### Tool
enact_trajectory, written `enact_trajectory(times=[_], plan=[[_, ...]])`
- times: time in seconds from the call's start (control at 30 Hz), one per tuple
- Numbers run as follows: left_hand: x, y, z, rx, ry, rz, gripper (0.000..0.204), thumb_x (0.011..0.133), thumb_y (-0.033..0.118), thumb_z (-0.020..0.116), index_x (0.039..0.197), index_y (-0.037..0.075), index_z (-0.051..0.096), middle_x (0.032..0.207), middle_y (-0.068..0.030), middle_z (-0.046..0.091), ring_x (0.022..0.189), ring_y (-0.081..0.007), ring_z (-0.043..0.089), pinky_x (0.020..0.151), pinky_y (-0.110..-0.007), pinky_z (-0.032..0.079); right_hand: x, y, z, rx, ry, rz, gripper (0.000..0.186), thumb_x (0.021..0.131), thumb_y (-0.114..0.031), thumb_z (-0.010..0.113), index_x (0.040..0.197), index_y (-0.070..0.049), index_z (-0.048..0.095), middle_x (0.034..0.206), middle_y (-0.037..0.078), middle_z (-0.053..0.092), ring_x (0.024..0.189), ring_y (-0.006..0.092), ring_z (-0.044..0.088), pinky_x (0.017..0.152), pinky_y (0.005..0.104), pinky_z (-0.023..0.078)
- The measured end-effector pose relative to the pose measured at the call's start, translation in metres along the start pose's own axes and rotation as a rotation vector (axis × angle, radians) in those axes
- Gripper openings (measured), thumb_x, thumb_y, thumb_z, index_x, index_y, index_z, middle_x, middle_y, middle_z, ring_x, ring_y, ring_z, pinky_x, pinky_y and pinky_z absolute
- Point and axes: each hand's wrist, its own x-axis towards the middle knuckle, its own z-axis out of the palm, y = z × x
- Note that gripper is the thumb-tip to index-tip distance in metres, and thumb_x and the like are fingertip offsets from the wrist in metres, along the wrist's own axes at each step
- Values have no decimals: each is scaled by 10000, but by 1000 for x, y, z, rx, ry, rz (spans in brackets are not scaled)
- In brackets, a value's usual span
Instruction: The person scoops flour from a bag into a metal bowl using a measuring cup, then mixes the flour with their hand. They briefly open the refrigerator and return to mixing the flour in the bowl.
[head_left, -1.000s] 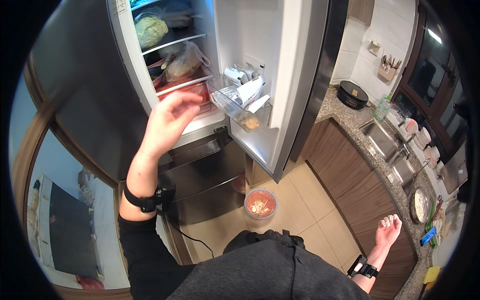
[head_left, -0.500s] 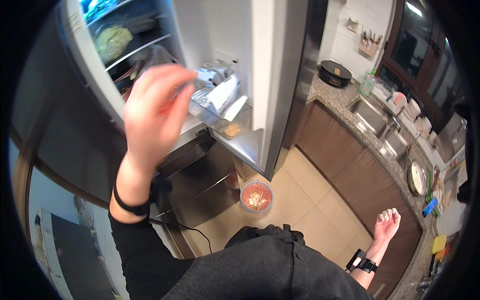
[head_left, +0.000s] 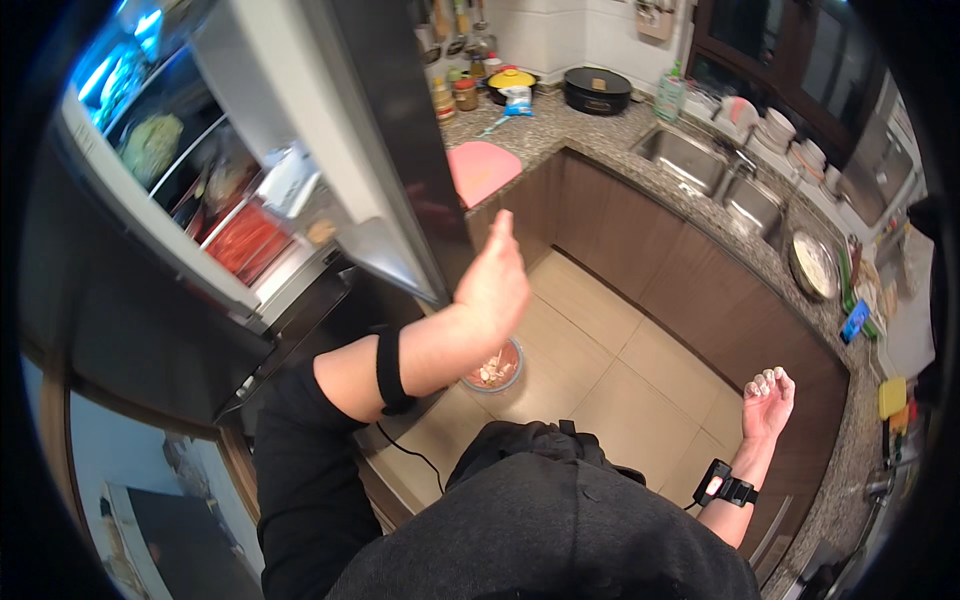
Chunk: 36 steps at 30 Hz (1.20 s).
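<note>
My left hand [head_left: 495, 275] is beside the outer face of the fridge door [head_left: 405, 150], its fingers stretched out together and nothing visible in it. Whether the palm touches the door is hard to tell. The fridge stands partly open; its shelves hold a pale green leafy vegetable [head_left: 153, 145] and a red item [head_left: 248, 243], with white packages [head_left: 288, 182] in the door bin. Held out low at the right, my right hand [head_left: 768, 402] is empty, its fingers loosely bent and dusted with white powder, the palm showing.
A bowl with pale pieces [head_left: 497, 370] stands on the tiled floor [head_left: 590, 320], partly behind my left wrist. Along the counter are a pink board [head_left: 482, 172], a black round pan [head_left: 597, 90], a double sink [head_left: 690, 160] and a metal bowl of white powder [head_left: 815, 265].
My left hand has moved right, from in front of the fridge opening to the door's outer side. The door has swung toward the fridge, and the view has shifted right. My right hand stays low.
</note>
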Motion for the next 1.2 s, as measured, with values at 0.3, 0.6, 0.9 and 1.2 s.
enact_trajectory(times=[0.3, 0.6, 0.9, 1.2], plan=[[50, 20, 7, -5, -306, -346, 540, 823, 417, 626, 1244, 84, 574, 1136, -84, 636, 1174, -225, 531, 1159, -525, 41, -12, -68, -85, 115, 144, -76, 196, 884, -205, 529, 729, -119, 445, 609, -46, 307, 546, 94, 311, 518, 248, 293], [29, 24, -1, -17, -241, -400, 507, 818, 389, 627, 1185, 44, 572, 1030, -41, 638, 1062, -210, 562, 1176, -495, 53, 13, -95, -94, 74, 194, -25, 168, 871, -210, 505, 739, -110, 479, 613, -36, 392, 529, 98, 389, 526, 258, 344], [-148, 57, 6, 26, -377, -528, 593, 802, 517, 619, 1264, 150, 566, 802, -73, 711, 702, -257, 671, 1060, -560, 253, 6, -145, -158, 76, 330, -66, 163, 861, -209, 508, 739, -101, 507, 614, -24, 437, 534, 114, 417, 533, 262, 363], [-98, 164, 198, -886, -934, -435, 586, 824, 406, 636, 1251, 21, 519, 963, -136, 688, 934, -299, 647, 1029, -477, 342, 21, -179, -207, 110, 434, -132, 152, 845, -202, 519, 735, -98, 517, 607, -17, 444, 534, 122, 424, 543, 264, 377]])
